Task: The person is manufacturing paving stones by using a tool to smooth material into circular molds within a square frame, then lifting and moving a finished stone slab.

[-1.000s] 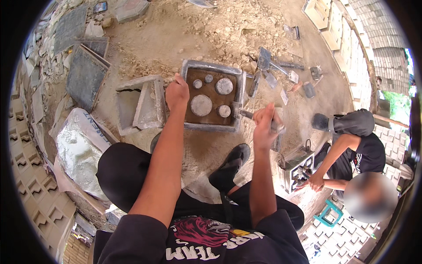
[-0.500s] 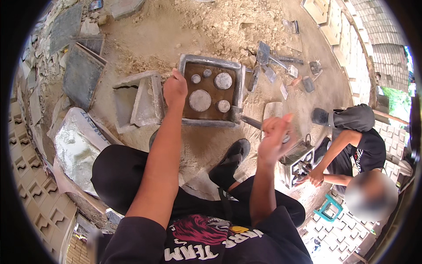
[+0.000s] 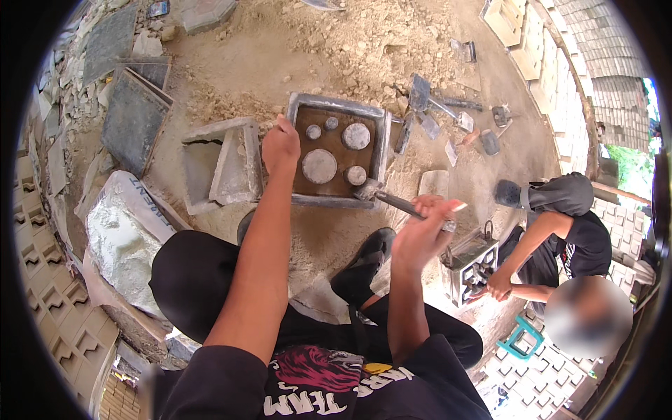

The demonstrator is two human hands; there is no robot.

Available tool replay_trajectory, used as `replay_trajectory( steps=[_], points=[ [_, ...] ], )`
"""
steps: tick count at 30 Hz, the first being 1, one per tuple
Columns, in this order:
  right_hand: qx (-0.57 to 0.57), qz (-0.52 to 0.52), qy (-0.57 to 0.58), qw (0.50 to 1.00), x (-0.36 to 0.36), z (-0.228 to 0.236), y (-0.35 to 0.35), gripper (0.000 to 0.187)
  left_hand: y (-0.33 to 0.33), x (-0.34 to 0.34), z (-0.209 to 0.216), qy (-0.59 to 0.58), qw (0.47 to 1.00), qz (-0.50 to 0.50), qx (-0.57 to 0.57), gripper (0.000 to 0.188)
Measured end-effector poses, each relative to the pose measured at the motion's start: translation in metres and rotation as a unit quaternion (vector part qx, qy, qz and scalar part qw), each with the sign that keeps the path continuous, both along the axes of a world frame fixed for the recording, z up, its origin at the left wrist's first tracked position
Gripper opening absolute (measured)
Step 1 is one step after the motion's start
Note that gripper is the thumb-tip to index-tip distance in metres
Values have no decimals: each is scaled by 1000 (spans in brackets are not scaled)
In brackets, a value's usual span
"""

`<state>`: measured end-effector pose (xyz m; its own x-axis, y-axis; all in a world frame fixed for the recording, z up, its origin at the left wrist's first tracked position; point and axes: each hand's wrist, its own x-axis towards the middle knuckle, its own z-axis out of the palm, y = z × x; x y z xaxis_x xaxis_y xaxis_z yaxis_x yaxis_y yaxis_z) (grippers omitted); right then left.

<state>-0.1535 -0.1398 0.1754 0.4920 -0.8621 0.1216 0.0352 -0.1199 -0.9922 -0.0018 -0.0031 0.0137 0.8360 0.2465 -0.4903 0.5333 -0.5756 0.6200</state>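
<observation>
A rectangular grey mould frame (image 3: 336, 101) lies on the ground before me, with brown sandy material and several round grey discs inside, among them a large disc (image 3: 319, 166). My left hand (image 3: 281, 145) is closed over the frame's left wall. In my right hand (image 3: 420, 238) is a hammer (image 3: 399, 203), its fingers wrapped round the handle. The hammer's head is at the frame's near right corner, beside a smaller disc (image 3: 355, 175); whether it touches the frame I cannot tell.
A second, pale box-shaped mould (image 3: 241, 161) stands left of the frame. An open sack of pale powder (image 3: 115, 231) is nearer left. Trowels (image 3: 420, 92) and other tools lie at the right. A co-worker (image 3: 560, 238) crouches on the right, hands at a metal mould (image 3: 458, 273).
My right hand has shifted left and slightly nearer me, bringing the hammer's head inward from the frame's right wall. My left hand stays on the left wall.
</observation>
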Motion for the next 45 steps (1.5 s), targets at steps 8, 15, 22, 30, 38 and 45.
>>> replay_trajectory(
  steps=[8,15,22,30,38,45],
  points=[
    [-57,98,-49,992,-13,-23,4,54,-3,1,-10,-14,1000,-6,17,65],
    [-288,144,26,946,-11,-36,15,48,-2,4,0,13,1000,1,9,65],
    [-188,238,-142,942,12,-24,31,36,1,3,-3,18,1000,8,19,65],
    [-170,212,-66,960,22,-27,18,45,1,2,-4,11,1000,9,9,64],
    [-131,135,-106,976,49,-34,24,38,0,6,-4,0,1000,15,9,64],
    [-87,108,-64,988,50,-39,25,45,-1,2,-4,11,1000,14,3,64]
  ],
)
